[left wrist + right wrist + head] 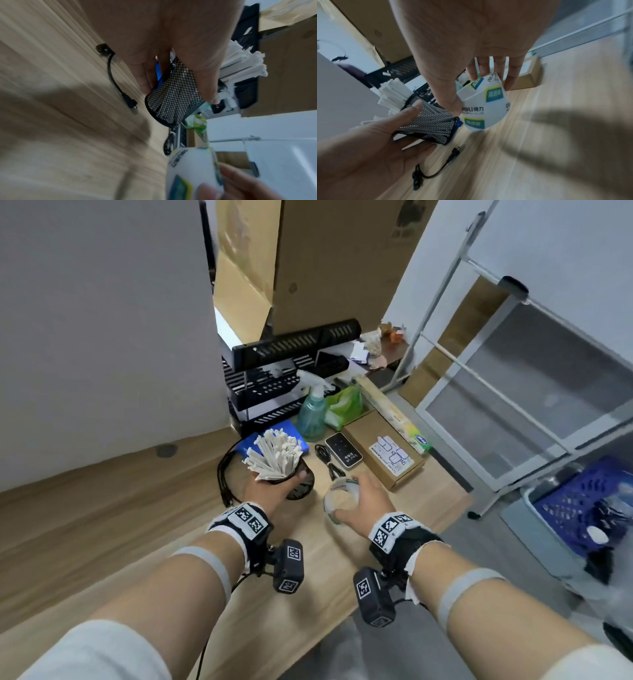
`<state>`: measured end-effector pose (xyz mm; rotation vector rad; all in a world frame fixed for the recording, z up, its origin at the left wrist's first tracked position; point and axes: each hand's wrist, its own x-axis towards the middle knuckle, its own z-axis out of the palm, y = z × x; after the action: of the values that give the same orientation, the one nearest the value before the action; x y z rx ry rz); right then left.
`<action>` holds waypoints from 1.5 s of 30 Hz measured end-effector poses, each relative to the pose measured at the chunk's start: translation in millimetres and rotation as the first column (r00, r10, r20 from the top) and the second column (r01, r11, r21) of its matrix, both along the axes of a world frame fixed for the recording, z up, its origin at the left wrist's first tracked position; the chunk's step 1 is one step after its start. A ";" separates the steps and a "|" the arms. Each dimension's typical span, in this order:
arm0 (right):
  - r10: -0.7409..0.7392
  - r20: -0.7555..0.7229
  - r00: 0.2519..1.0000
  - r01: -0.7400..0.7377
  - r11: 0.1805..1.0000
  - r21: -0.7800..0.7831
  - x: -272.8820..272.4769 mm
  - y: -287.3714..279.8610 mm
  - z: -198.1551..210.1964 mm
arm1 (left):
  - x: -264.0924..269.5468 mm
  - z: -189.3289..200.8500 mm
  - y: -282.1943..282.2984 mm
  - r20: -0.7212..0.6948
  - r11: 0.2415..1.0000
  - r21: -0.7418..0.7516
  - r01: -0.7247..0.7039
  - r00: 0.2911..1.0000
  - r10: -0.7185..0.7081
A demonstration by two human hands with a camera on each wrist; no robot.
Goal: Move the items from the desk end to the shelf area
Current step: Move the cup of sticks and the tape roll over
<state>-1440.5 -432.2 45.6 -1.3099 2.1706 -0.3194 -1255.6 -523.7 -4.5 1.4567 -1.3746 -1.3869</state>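
Both hands [274, 491] near desk edge [442, 529]

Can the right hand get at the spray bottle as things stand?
Probably not yet: the right hand already holds the tape roll, and the spray bottle stands farther back by the black rack.

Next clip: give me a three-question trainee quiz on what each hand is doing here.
1. True or false: the left hand holds the mesh cup of white sticks.
2. What does the right hand hold? A) spray bottle B) tape roll C) cardboard box
3. Fill in: the black cable lies loose on the ____.

Key: 1 true; 2 B, the tape roll; 3 desk.
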 end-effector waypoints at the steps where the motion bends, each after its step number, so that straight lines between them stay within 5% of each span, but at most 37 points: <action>1: 0.034 0.007 0.999 -0.034 0.999 0.009 -6.1 -14.2 -7.7 | -3.3 -5.4 -2.7 0.018 0.999 0.021 -0.025 1.000 0.025; 14: 0.426 0.157 0.891 -0.423 0.904 -0.058 -43.1 -117.9 -52.4 | -38.4 -19.0 -3.8 0.184 0.956 0.041 -0.292 0.942 0.280; 21: 0.558 0.132 0.819 -0.553 0.830 -0.074 -38.6 -124.9 -64.2 | -35.0 -24.5 7.6 0.205 0.944 0.044 -0.326 0.928 0.311; 27: 0.682 -0.033 0.730 -0.683 0.731 0.001 -46.1 -126.2 -69.7 | -33.1 -27.7 13.4 0.237 0.947 0.045 -0.320 0.924 0.301; 38: 0.422 -0.221 0.879 -0.446 0.892 -0.072 -40.0 -98.3 -58.9 | -19.6 -14.9 34.6 0.262 0.919 0.167 -0.357 0.915 0.307; 45: 0.361 -0.127 0.924 -0.378 0.914 -0.151 26.4 -67.0 -17.4 | 41.5 33.4 72.2 0.302 0.915 0.157 -0.372 0.900 0.314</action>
<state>-1414.1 -499.2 28.2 -1.8331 1.9471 -0.3008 -1214.2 -451.5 28.9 1.9848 -1.0742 -1.1593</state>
